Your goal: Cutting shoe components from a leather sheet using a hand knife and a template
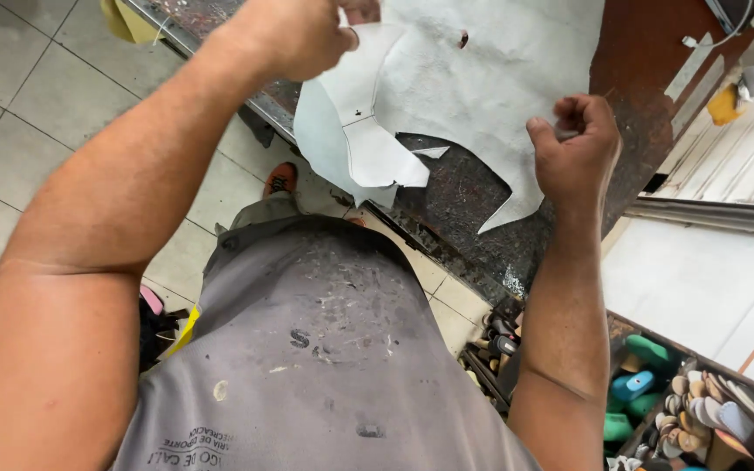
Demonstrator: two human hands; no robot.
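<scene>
At the top of the frame, the left hand (pixel 303 35) is pinching a pale cut-out piece (pixel 355 131) while the right hand (pixel 578 144) is closing on the grey sheet (pixel 482 78) lying on the desk (pixel 464 196).

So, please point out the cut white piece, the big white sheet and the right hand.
cut white piece (pixel 355 131), head view, on its middle, near the drawn outline.
big white sheet (pixel 490 78), head view, on its bare middle.
right hand (pixel 579 144), head view, on the back of the fist.

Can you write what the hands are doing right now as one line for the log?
left hand: lifts cut white piece | right hand: fisted at white leather sheet edge | surface: dark worktable
</scene>
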